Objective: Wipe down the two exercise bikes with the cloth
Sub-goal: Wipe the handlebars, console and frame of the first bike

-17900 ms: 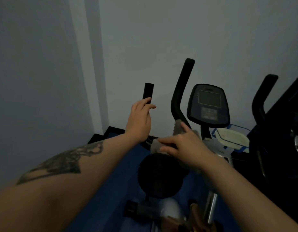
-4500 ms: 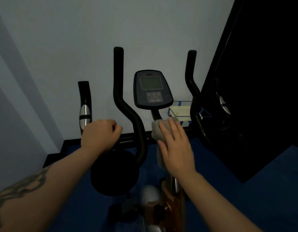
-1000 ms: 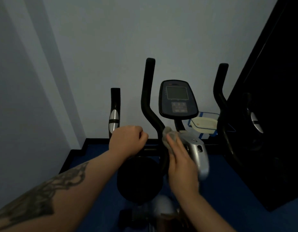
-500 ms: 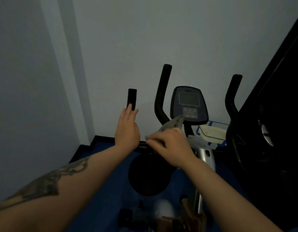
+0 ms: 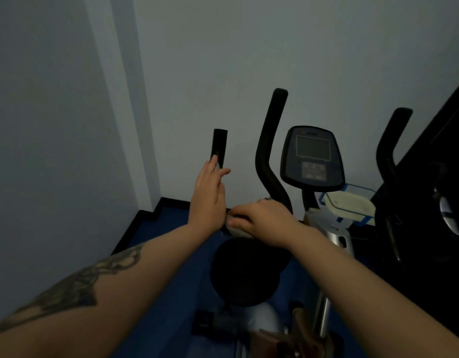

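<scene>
- Two bare forearms reaching in from the lower edge; a dark tattoo [image 5: 68, 290] on the left one.
- One black round seat [image 5: 245, 272] of the nearer exercise bike [image 5: 334, 239], below both hands, over blue floor [image 5: 156, 257].
- Right hand [image 5: 262, 218] lying palm-down on one grey cloth [image 5: 235, 229]; fingers [image 5: 238, 210] curled over it, thumb beneath, pressing it onto the black crossbar by the base of the inner handlebar. Cloth mostly hidden, only edges showing.
- Left hand [image 5: 207, 195] upright just beside the right, fingers straight and together, tips against the short black grip [image 5: 218, 147]; nothing held.
- Three black upright bars counted: the short grip at left, one curved handlebar [image 5: 271, 151] in the middle, one more [image 5: 389, 151] at right.
- One console [image 5: 312, 156] with a dark screen and a keypad, on the mast between the curved bars.
- One pale tray with blue rim [image 5: 348, 205] behind the mast.
- One second dark machine [image 5: 435, 202] at the right edge, details too dim to tell.
- Pale walls [image 5: 249, 47] meeting in a corner behind.
</scene>
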`<state>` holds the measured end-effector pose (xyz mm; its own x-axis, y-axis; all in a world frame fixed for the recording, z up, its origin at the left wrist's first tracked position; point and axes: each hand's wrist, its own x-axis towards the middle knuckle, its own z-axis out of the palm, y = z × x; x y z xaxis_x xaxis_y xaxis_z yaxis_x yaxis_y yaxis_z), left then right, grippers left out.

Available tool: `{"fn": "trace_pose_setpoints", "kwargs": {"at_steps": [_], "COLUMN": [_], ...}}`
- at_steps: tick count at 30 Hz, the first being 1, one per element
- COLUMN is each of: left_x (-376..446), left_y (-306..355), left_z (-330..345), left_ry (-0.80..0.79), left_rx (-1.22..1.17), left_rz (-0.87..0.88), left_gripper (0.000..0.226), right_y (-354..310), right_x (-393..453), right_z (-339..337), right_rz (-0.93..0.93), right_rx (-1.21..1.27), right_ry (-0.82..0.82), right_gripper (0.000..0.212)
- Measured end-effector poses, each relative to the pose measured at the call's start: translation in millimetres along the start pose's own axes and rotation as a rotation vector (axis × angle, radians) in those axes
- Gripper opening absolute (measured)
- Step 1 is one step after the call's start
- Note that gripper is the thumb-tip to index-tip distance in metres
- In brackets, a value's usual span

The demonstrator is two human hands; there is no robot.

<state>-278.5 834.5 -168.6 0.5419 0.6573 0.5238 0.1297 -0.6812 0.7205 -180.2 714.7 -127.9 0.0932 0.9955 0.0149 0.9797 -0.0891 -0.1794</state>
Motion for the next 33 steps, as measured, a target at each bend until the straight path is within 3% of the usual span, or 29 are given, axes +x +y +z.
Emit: {"fn": "trace_pose_setpoints", "kwargs": {"at_steps": [4, 9, 13, 18, 20, 22, 26, 33], "left_x": [-0.3, 0.7, 2.6, 5.3, 4.6, 4.5, 7.0, 19.0], "left_y": [-3.6, -17.3, -23.0, -29.6, -29.1, -26.2, -18.8, -20.5], "left_z": [-1.0, -13.6, -21.9, -39.4, -40.3, -38.5, -40.1, -57.6], "left_ry": [-0.041, -0.181, -0.266, -0.322, -0.325, -0.299, -0.277, -0.271], "left_rx": [-0.059, -0.134, -0.132, -0.213, -0.233, -0.275, -0.403, -0.454], "left_rz": [-0.008, 0.054, 0.066, 0.047, 0.042, 0.012, -0.086, -0.151], "left_gripper": [0.038, 0.038, 0.042, 0.044, 0.044, 0.043, 0.044, 0.039], "right_y": [18.3, 5.7, -1.6, 5.6, 3.7, -9.7, -29.1, -27.6], "right_x": [-29.0, -7.3, 6.4, 0.6, 7.2, 19.1, 35.6, 43.2], "right_z": [0.7, 1.7, 3.1, -9.5, -12.0, -7.4, 6.4, 4.5], "right_rz": [-0.130, -0.077, -0.071, -0.027, 0.017, 0.066, 0.197, 0.278], "right_rx": [-0.185, -0.383, -0.237, -0.093, 0.012, 0.233, 0.578, 0.574], "right_ry": [-0.022, -0.116, -0.150, -0.278, -0.319, -0.286, -0.101, -0.216], "right_gripper": [0.051, 0.052, 0.038, 0.045, 0.033, 0.022, 0.036, 0.030]}}
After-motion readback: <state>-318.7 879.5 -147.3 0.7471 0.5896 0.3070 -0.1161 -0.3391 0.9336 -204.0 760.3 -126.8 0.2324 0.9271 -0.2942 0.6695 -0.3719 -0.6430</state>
